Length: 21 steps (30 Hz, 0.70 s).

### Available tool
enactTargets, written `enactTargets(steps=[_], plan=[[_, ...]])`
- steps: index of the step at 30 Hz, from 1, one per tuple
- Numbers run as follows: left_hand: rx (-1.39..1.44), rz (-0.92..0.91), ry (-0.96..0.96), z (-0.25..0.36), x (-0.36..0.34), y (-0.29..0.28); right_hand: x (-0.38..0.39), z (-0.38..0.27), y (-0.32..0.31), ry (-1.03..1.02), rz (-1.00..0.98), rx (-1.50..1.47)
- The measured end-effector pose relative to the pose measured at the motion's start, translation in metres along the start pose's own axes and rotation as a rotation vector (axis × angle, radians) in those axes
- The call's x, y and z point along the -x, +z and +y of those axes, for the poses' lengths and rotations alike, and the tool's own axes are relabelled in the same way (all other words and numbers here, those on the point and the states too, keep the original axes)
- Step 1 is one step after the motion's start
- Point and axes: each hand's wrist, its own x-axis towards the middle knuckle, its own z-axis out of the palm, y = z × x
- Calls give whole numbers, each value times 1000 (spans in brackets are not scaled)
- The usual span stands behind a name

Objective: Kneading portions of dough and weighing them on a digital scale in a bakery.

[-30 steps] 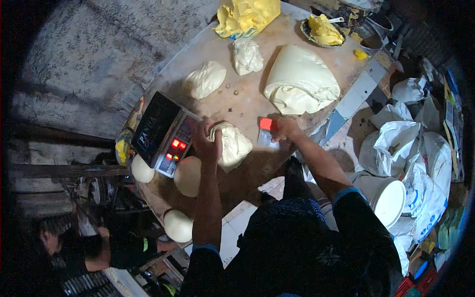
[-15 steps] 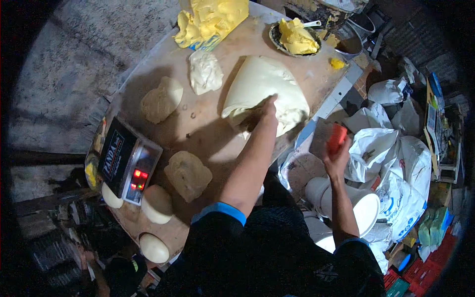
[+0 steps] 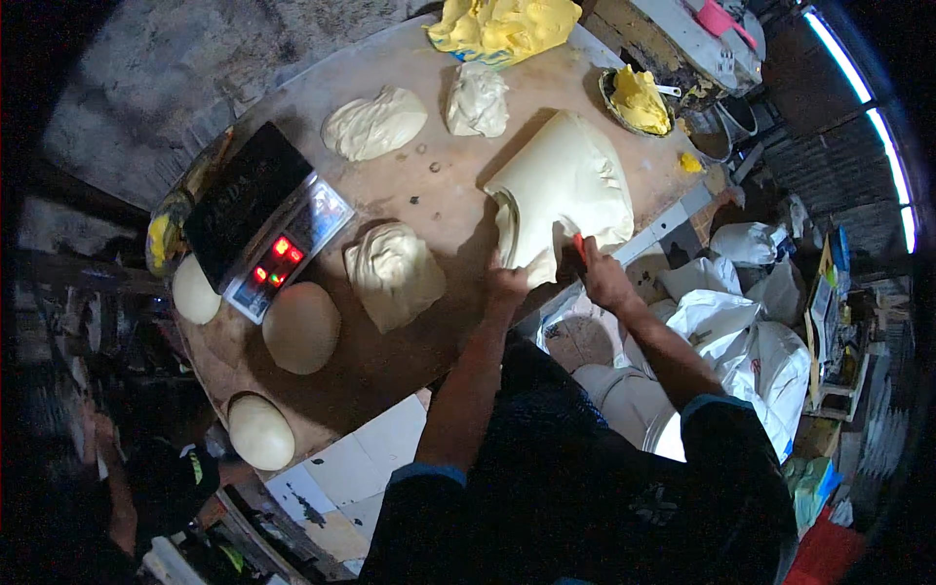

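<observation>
My left hand (image 3: 507,283) grips the lower flap of the large pale dough (image 3: 565,171) at the table's near right. Beside it, my right hand (image 3: 608,283) holds a red-handled scraper (image 3: 582,249) against that dough, its blade hidden. A cut dough piece (image 3: 395,273) sits left of my hands. Two looser lumps (image 3: 375,122) (image 3: 477,100) lie farther back. A black-topped scale with red lit digits (image 3: 244,200) stands on the left, with smooth dough balls (image 3: 300,327) around its near side.
Yellow fat on a wrapper (image 3: 502,24) and in a bowl (image 3: 636,102) lies at the table's back (image 3: 341,78). White sacks (image 3: 756,356) and buckets (image 3: 624,400) crowd the right. Another person (image 3: 161,492) is at lower left.
My left hand has left the dough piece near the scale for the large dough. My right hand, raised beyond the table edge half a second ago, has brought the scraper to the large dough.
</observation>
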Motion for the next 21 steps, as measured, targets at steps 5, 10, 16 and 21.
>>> enactTargets(steps=[5,10,16,21], plan=[[452,-336,-193,-4,28,-61,-38,-32,-44,-101,307,-187],[597,-338,-438,39,56,-122,-71,-28,-7,-228,281,-122],[60,-459,-80,38,69,-140,14,18,21,-22,48,-176],[-321,-397,52,134,-36,-70,-8,34,17,58,74,-245]])
